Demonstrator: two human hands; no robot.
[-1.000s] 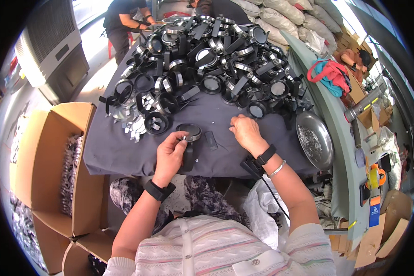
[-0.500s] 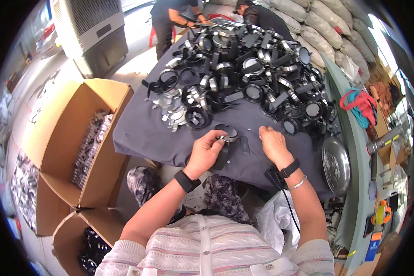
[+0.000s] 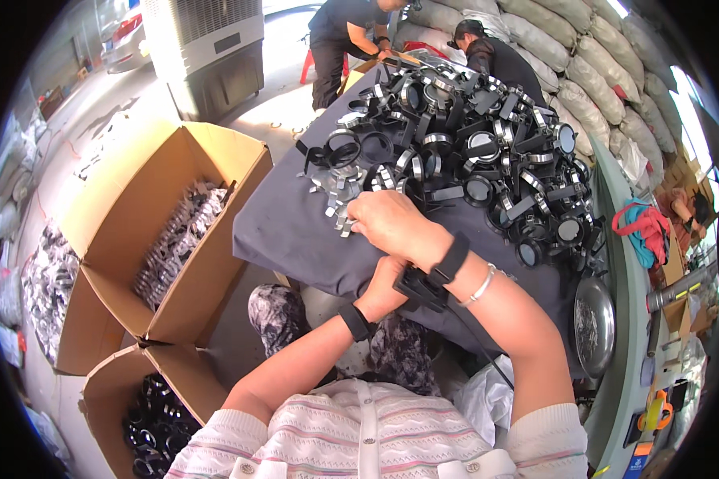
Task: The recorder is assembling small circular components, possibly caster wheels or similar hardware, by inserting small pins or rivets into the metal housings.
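Note:
On the dark grey cloth-covered table (image 3: 276, 231), my right hand (image 3: 395, 227) reaches across to the left, its fingers curled at the edge of a small pile of silver metal clips (image 3: 335, 188). Whether a clip is between the fingertips is hidden. Below it my left hand (image 3: 383, 286) is closed, its fingertips covered by my right wrist and the black box strapped there. What it holds is out of sight. Just beyond the hands lies a big heap of black round parts with silver bands and flat black tabs (image 3: 479, 152).
At left stand open cardboard boxes holding silver parts (image 3: 180, 247) and black rings (image 3: 160, 423). A round metal tray (image 3: 593, 327) is by the table's right edge, beside a green panel (image 3: 615, 263). Two people (image 3: 347, 40) work beyond the heap, near stacked sacks (image 3: 599, 72).
My right hand has swung left over the table to the silver clips, crossing above my left hand. The ring-shaped part with a metal band, pinched in my left hand before, is now hidden.

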